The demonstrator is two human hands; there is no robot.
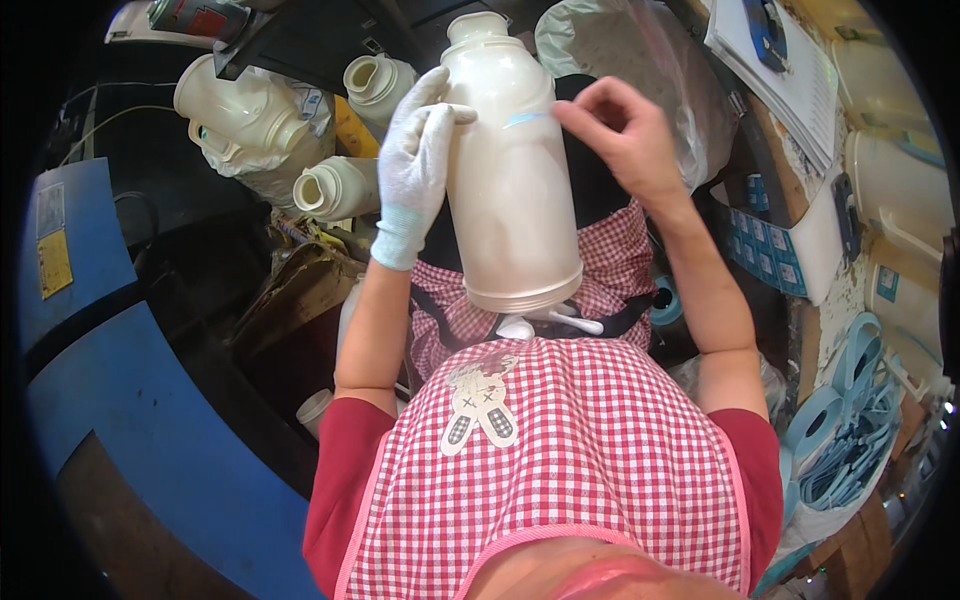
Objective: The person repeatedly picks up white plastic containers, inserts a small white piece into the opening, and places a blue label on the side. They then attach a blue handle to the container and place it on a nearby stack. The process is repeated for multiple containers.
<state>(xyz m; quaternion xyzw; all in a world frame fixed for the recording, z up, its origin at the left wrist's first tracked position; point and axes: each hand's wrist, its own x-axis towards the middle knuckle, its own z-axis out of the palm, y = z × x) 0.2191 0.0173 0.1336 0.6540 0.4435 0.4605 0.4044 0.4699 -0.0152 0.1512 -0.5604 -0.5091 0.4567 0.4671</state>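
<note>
A cream plastic thermos-flask shell (515, 190) leans on my lap, its narrow neck pointing away and its wide threaded end towards me. My left hand (415, 150), in a white glove with a pale blue cuff, is at the shell's left side. Its fingers are stretched out, with the fingertips against the wall. At the right shoulder of the shell, my bare right hand (625, 130) is closed in a pinch; anything between the fingertips is too small to make out. A light-blue streak (525, 118) shows on the shell beside those fingertips.
More cream shells (340, 188) stand and lie at the left. A clear plastic bag (640, 60) is behind my right hand. To the right are papers (790, 80), a white box with blue labels (770, 250) and blue tape rolls (815, 425). Blue panels (160, 400) stand at left.
</note>
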